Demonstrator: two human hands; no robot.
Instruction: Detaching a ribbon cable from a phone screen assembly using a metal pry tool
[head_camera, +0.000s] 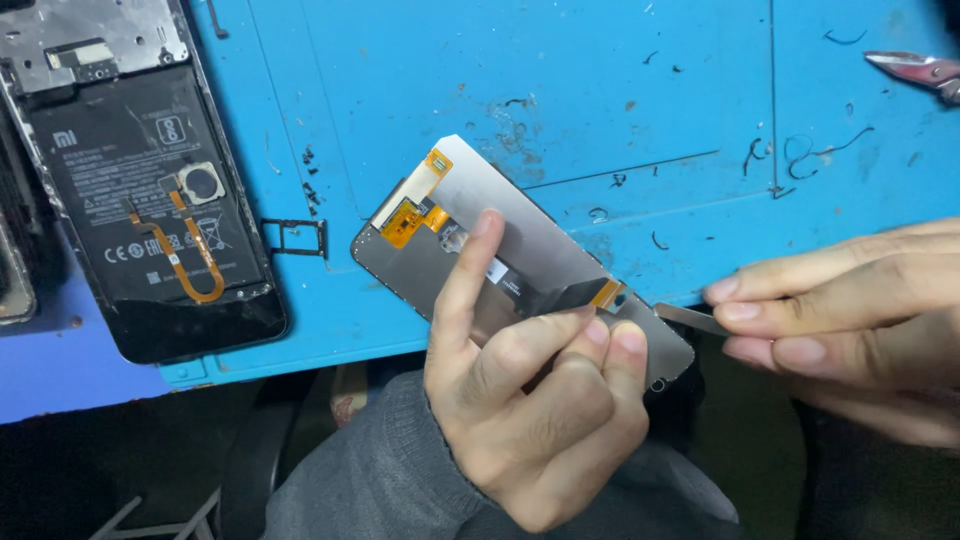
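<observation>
My left hand (530, 390) grips a detached phone screen panel (530, 250), back side up, grey metallic with orange flex cables near its far end. My index finger lies along the panel's back while the other fingers curl around its near edge. My right hand (850, 320) pinches a thin flat metal blade (690, 317) whose tip touches the panel's right edge close to a small orange flex tab (606, 293).
An opened phone body (150, 190) with black battery and orange ribbon lies at the left on the blue work mat (600, 90). A small SIM tray (295, 238) sits beside it. Metal tweezers (920, 70) rest at the top right. The mat's front edge runs under my hands.
</observation>
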